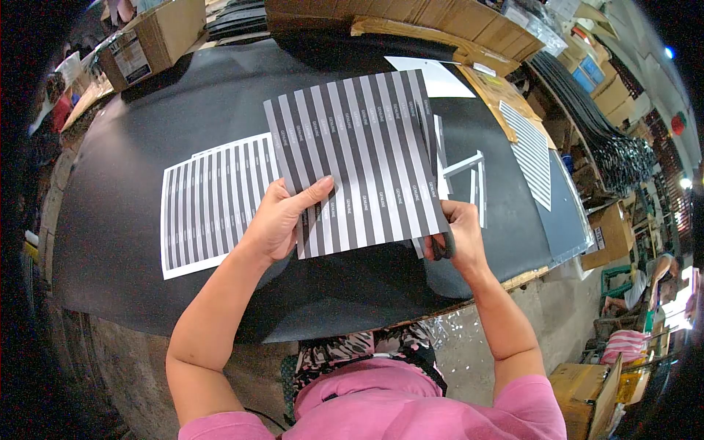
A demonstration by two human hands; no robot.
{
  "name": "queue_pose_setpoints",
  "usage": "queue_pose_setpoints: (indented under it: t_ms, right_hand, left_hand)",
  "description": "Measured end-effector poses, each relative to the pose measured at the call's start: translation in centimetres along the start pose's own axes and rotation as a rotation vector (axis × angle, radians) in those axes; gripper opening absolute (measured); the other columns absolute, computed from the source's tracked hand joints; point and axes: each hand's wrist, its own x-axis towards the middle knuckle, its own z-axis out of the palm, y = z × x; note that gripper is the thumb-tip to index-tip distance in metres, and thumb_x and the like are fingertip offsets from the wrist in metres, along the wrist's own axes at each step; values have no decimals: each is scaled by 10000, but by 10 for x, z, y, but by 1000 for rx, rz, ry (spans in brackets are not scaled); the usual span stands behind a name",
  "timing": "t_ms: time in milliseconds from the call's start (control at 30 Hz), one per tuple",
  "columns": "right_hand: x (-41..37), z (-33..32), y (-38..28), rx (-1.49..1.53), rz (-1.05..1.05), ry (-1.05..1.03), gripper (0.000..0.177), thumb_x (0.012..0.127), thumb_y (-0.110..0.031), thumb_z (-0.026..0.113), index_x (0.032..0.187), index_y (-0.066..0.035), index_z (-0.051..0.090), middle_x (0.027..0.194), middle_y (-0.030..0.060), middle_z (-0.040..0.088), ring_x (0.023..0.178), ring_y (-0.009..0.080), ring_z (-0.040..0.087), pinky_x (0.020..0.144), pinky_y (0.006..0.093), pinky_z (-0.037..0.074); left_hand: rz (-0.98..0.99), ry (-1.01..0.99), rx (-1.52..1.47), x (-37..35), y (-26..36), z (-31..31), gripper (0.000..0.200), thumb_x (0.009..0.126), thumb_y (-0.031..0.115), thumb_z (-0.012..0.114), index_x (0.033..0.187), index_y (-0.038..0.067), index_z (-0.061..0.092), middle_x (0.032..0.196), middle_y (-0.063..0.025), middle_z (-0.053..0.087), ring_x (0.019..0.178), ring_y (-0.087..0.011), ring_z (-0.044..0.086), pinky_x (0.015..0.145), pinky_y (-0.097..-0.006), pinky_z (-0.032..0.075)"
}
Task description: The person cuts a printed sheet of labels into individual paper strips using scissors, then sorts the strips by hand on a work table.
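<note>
My left hand (286,213) holds a black-and-grey striped sheet (359,161) by its lower left part, thumb on top and the other fingers hidden beneath. At the sheet's lower right corner, my right hand (460,233) is closed around the dark handles of scissors (442,246). The scissors' blades are mostly hidden by the sheet, along its right edge. Another striped sheet with a white border (216,202) lies on the black table surface to the left. Thin white cut strips (475,187) lie right of my right hand.
The black table (110,205) spreads around the sheets. A white sheet (440,77) lies at the back, and a striped sheet (532,158) at the right. Cardboard boxes (165,44) stand along the back edge. A person (645,282) is at the far right.
</note>
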Motion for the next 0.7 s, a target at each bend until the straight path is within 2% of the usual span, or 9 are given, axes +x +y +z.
queue_pose_setpoints:
  t_ms: [700]
  right_hand:
    - [4, -4, 9, 21, 46, -14, 120, 722, -45, 621, 646, 42, 585, 504, 52, 532, 395, 119, 509, 351, 264, 388]
  left_hand:
    - [-62, 3, -8, -1, 2, 1, 265, 838, 142, 635, 996, -53, 551, 892, -129, 641, 730, -135, 649, 639, -245, 559]
